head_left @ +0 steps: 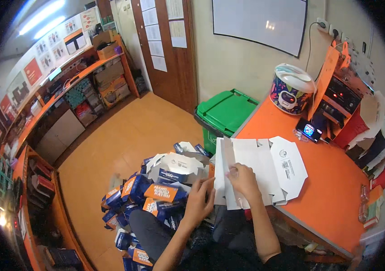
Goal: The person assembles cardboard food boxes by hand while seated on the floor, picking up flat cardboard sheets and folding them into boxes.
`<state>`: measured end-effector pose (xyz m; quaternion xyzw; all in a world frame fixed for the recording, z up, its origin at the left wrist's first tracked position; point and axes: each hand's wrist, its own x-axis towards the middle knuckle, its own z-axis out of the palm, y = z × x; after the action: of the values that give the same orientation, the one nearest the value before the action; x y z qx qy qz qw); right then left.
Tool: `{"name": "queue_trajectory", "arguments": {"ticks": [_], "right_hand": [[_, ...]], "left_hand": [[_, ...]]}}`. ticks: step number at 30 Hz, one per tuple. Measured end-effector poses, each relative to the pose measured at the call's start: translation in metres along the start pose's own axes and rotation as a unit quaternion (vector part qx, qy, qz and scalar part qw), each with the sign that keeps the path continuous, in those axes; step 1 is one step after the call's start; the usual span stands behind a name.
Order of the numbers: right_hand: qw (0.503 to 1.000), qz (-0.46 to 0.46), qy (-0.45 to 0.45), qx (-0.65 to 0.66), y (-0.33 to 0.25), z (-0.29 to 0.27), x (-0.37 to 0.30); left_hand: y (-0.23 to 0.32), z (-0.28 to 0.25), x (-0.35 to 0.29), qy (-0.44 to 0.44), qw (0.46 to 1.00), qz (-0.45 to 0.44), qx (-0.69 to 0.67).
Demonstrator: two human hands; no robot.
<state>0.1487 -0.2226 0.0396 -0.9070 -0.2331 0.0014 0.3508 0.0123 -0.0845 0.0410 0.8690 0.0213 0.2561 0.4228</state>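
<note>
A partly folded food carton point(252, 158), white inside with small dark print, lies over the near edge of the orange table. Its left wall stands up along a crease. My right hand point(245, 181) is closed, pinching that raised wall from the inside. Just outside the carton's left edge is my left hand point(200, 198), fingers loosely bent and thumb apart, with nothing visible in it. Whether its fingertips touch the carton is hard to tell. Left of my knees, a heap of folded cartons point(161, 193) in dark blue, orange and white covers the floor.
A green lidded bin point(228, 111) stands against the orange table point(307, 212). On the table are a patterned rice cooker point(289, 92), a lit phone point(309, 130) and an orange rack point(325, 88) with electronics. Orange-topped shelving point(73, 86) curves along the left.
</note>
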Motion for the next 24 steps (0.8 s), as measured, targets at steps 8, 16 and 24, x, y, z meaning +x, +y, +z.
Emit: {"name": "queue_trajectory", "arguments": {"ticks": [8, 16, 24], "right_hand": [[0.948, 0.024, 0.249, 0.196, -0.003, -0.053, -0.026], [0.978, -0.187, -0.052, 0.074, -0.107, -0.068, -0.121], [0.934, -0.329, 0.133, -0.045, -0.123, -0.072, -0.065]], "left_hand": [[-0.011, 0.035, 0.004, -0.223, 0.968, 0.047, 0.102], [0.076, -0.046, 0.020, -0.073, 0.725, -0.453, -0.514], [0.048, -0.084, -0.055, 0.035, 0.903, -0.303, -0.302]]}}
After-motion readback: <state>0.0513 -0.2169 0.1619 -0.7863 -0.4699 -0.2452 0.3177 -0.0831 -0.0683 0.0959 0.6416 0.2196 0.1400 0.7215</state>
